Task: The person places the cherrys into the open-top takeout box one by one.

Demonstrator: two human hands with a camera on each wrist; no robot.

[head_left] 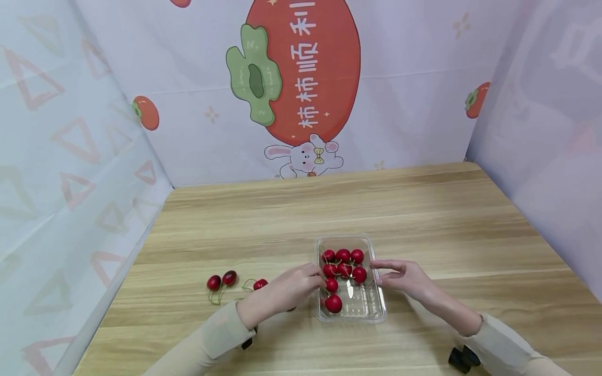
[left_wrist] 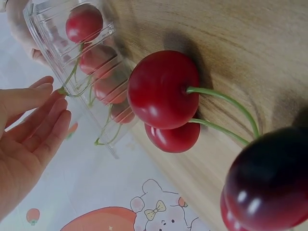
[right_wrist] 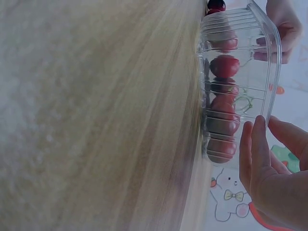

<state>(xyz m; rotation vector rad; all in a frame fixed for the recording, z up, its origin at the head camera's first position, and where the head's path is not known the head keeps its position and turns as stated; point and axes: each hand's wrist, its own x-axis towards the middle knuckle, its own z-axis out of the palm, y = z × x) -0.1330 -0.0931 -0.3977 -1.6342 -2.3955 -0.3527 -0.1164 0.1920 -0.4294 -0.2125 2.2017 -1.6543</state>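
Note:
A clear plastic box (head_left: 362,317) holds two rows of red cherries (head_left: 343,255) at its far end and a couple more down its left side. Over the left rim, my left hand (head_left: 287,290) pinches a green cherry stem (left_wrist: 72,76) between thumb and fingertips, as the left wrist view shows. That stem runs down to a cherry (left_wrist: 84,23) inside the box. On the opposite side, my right hand (head_left: 408,279) holds the box's rim, its thumb and fingertips (right_wrist: 260,121) on either side of the edge.
Left of the box lie a pair of joined cherries (head_left: 222,280) and another cherry (head_left: 260,283), partly hidden by my left arm. The wooden table (head_left: 263,219) ends at a printed cloth backdrop (head_left: 414,115), with cloth walls at both sides.

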